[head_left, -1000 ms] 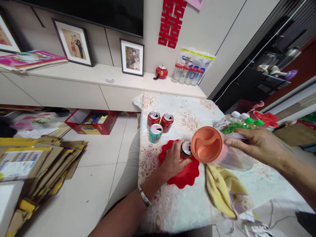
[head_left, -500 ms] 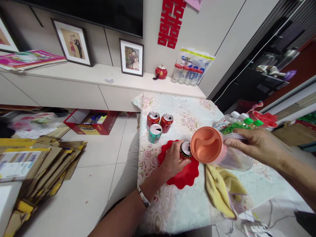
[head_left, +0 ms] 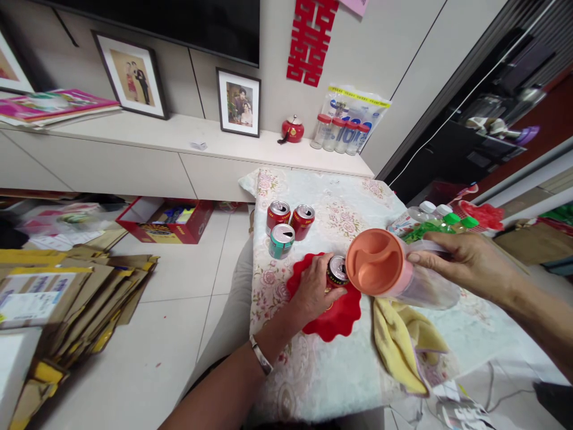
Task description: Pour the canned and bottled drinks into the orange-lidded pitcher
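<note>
My left hand (head_left: 317, 288) is wrapped round a dark drink can (head_left: 337, 269) with an opened top, which stands on a red scalloped tray (head_left: 331, 325). My right hand (head_left: 465, 263) grips the handle of a clear plastic pitcher (head_left: 430, 288) with an orange lid (head_left: 375, 263). The pitcher is tipped over to the left, its lid close beside the can's top. Whether anything flows between them I cannot tell. Left of the tray stand two red cans (head_left: 303, 222) and a shorter green can (head_left: 282, 241), all opened. Below the pitcher lies a crumpled yellow cloth (head_left: 398, 346).
A flowered tablecloth (head_left: 331, 382) covers the table. Several bottles (head_left: 447, 222) and a red basket (head_left: 483, 215) stand at its right. Behind it, a white cabinet (head_left: 147, 140) holds framed photos, a red pot (head_left: 292, 129) and several glass jars (head_left: 335, 136). Flattened cardboard (head_left: 98, 304) lies at left.
Almost nothing differs. Both hands, the can and the tilted pitcher keep their places; the whole view has shifted very slightly.
</note>
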A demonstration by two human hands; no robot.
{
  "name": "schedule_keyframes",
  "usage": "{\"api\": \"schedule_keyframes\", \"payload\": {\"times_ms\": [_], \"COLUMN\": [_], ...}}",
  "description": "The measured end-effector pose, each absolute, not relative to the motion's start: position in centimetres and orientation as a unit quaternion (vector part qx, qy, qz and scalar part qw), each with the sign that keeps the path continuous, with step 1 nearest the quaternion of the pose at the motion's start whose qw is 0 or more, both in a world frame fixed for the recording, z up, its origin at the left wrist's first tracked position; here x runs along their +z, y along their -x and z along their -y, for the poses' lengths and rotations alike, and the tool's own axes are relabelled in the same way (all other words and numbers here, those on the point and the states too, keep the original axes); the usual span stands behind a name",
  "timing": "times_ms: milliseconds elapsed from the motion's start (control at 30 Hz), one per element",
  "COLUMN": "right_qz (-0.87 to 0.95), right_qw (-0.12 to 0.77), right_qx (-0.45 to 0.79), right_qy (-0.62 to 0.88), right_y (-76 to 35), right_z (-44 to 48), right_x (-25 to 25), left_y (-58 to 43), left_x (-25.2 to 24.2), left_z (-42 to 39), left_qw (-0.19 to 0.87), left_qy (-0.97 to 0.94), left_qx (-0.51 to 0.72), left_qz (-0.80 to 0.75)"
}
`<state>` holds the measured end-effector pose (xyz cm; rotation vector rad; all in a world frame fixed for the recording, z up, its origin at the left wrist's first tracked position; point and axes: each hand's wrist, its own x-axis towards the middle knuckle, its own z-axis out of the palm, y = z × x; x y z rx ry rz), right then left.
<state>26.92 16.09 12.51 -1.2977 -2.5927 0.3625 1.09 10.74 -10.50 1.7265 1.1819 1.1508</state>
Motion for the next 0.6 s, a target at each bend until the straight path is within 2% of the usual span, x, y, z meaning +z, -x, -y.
{"api": "schedule_keyframes", "payload": {"times_ms": [600], "right_qz": [0.888], "right_qw": [0.11], "right_qx": [0.129], "right_qy": [0.427], "right_y": [-26.84], "right_z": [-16.23], "right_x": [12.79], "left_y": [-1.1], "left_x": [-10.44], "left_z": [-10.78], "left_qw": [0.375], "left_qy": [-0.666], "left_qx": [0.448], "left_qz": [-0.464]}}
